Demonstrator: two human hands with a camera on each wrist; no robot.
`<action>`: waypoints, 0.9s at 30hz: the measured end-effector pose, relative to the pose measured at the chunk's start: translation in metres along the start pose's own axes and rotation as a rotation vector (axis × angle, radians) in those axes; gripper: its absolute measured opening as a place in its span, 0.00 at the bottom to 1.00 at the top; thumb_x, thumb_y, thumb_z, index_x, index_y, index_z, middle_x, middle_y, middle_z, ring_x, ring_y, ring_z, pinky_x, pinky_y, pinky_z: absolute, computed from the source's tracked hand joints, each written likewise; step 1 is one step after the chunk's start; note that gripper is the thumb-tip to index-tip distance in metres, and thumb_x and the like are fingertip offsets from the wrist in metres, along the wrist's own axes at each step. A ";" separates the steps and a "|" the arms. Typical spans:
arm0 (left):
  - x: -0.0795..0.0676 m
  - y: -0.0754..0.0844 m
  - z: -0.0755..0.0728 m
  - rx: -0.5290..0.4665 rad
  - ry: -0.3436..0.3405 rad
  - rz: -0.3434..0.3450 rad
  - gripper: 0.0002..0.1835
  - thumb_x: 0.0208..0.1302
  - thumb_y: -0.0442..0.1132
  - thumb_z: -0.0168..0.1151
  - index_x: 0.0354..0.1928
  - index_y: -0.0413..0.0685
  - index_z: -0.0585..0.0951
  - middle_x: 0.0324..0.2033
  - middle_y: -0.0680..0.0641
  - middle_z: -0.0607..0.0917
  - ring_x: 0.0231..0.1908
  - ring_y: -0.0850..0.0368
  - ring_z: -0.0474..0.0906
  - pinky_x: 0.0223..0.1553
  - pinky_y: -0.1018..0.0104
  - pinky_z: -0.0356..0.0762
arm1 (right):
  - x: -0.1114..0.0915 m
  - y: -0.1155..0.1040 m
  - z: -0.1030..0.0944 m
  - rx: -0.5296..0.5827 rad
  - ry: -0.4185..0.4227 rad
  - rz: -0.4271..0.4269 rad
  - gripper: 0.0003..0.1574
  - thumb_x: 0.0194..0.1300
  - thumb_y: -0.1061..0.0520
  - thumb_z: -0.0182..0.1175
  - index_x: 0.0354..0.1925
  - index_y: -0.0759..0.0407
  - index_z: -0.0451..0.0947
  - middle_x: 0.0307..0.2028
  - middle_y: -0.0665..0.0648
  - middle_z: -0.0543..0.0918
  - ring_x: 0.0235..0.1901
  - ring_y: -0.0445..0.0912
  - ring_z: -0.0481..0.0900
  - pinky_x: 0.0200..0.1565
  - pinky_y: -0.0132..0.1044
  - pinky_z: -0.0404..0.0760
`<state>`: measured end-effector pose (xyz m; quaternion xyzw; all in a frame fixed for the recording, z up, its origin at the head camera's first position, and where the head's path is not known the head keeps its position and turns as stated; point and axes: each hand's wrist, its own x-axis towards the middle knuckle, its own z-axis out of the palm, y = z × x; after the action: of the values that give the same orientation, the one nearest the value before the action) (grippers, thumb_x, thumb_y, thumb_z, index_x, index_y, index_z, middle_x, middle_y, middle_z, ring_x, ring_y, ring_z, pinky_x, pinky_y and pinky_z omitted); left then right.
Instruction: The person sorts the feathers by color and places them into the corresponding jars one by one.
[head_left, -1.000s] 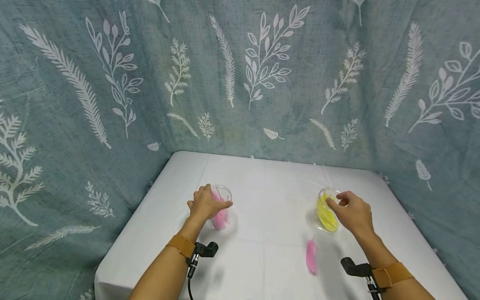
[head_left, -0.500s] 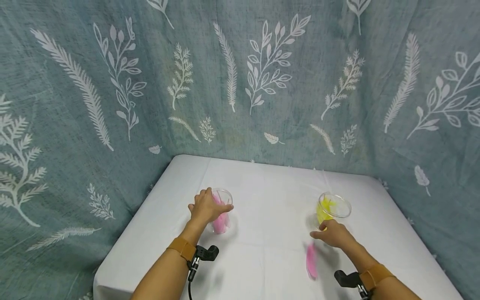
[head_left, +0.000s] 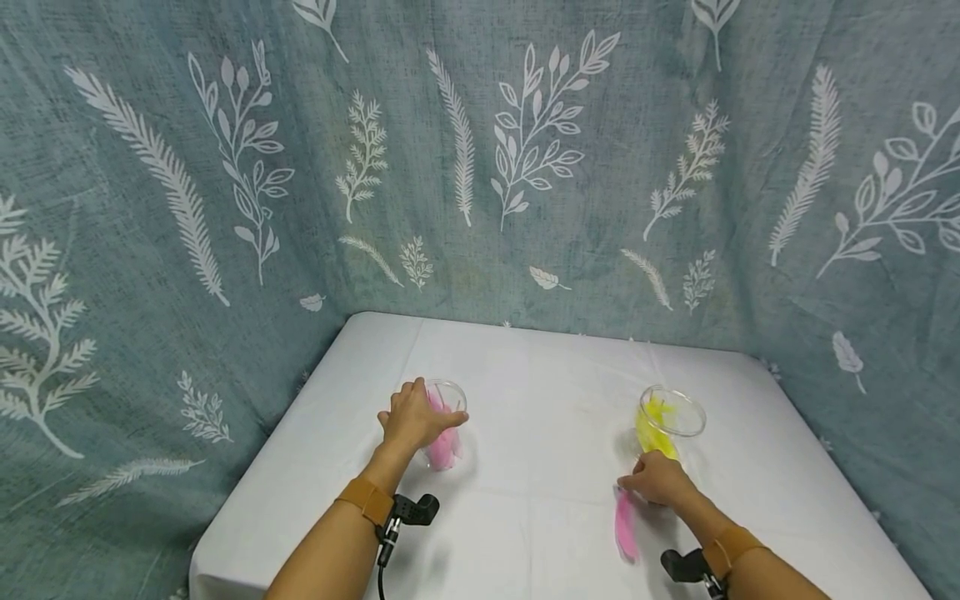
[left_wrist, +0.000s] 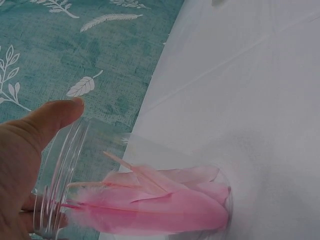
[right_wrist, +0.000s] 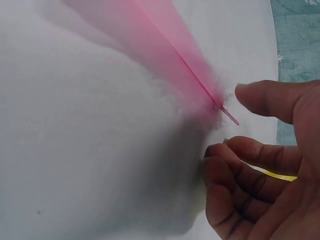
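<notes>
My left hand grips a clear jar round its mouth, thumb on one side and fingers on the other. Pink feathers lie inside that jar. On the white cloth at right rests a loose pink feather. Its bare quill tip points into the gap between thumb and index finger of my right hand, which are apart, while the other fingers curl. Just beyond this hand stands a second clear jar with yellow feathers, partly hidden by the hand in the head view.
White cloth covers the table. A teal curtain with white leaf prints rises behind it and along both sides. Each wrist wears a tan strap with a black camera, and a cable hangs from the left one.
My right hand has come away from the yellow-feather jar's rim, moving down toward me to the loose pink feather's quill end. My left hand keeps its grip on the pink-feather jar.
</notes>
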<state>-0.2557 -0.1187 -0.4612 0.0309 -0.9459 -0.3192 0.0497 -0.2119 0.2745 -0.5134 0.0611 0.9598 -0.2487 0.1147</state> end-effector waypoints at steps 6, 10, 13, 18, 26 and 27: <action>0.000 0.000 0.001 0.005 -0.003 0.001 0.58 0.43 0.64 0.73 0.69 0.36 0.63 0.62 0.36 0.69 0.61 0.37 0.62 0.54 0.34 0.56 | -0.003 0.000 0.003 0.001 0.040 -0.033 0.12 0.51 0.58 0.67 0.22 0.61 0.74 0.19 0.53 0.73 0.20 0.45 0.71 0.22 0.35 0.70; 0.000 0.000 0.002 -0.001 -0.001 -0.002 0.58 0.43 0.64 0.74 0.69 0.35 0.62 0.62 0.36 0.69 0.61 0.38 0.62 0.54 0.35 0.55 | -0.004 0.000 0.003 0.003 0.052 -0.028 0.07 0.48 0.62 0.64 0.21 0.62 0.74 0.18 0.53 0.74 0.19 0.45 0.72 0.21 0.35 0.71; 0.000 0.000 0.002 -0.004 -0.001 -0.004 0.58 0.43 0.64 0.74 0.69 0.35 0.62 0.62 0.36 0.69 0.61 0.38 0.62 0.54 0.35 0.55 | -0.005 0.001 0.003 -0.020 0.056 -0.033 0.05 0.48 0.64 0.61 0.20 0.61 0.74 0.18 0.53 0.73 0.19 0.46 0.71 0.21 0.34 0.70; -0.002 0.000 0.003 -0.009 0.001 -0.003 0.58 0.43 0.64 0.74 0.69 0.36 0.62 0.63 0.36 0.69 0.62 0.38 0.62 0.54 0.34 0.55 | -0.006 0.002 0.003 -0.005 0.080 -0.031 0.05 0.46 0.66 0.57 0.17 0.61 0.74 0.15 0.51 0.72 0.16 0.45 0.71 0.19 0.33 0.69; -0.001 0.000 0.002 0.002 0.006 0.006 0.57 0.43 0.64 0.73 0.69 0.36 0.62 0.63 0.36 0.69 0.61 0.37 0.62 0.53 0.35 0.56 | -0.004 -0.012 -0.008 0.326 0.076 0.070 0.06 0.55 0.64 0.63 0.24 0.65 0.77 0.18 0.54 0.77 0.19 0.44 0.75 0.22 0.34 0.77; -0.001 0.000 0.002 0.002 0.007 0.007 0.57 0.43 0.64 0.73 0.69 0.36 0.62 0.63 0.36 0.69 0.61 0.37 0.62 0.53 0.35 0.56 | -0.004 -0.017 -0.011 0.365 0.082 0.069 0.06 0.56 0.64 0.63 0.24 0.65 0.77 0.19 0.55 0.78 0.19 0.44 0.76 0.23 0.34 0.78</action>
<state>-0.2548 -0.1176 -0.4630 0.0287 -0.9462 -0.3178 0.0540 -0.2129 0.2650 -0.4952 0.1237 0.9000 -0.4119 0.0710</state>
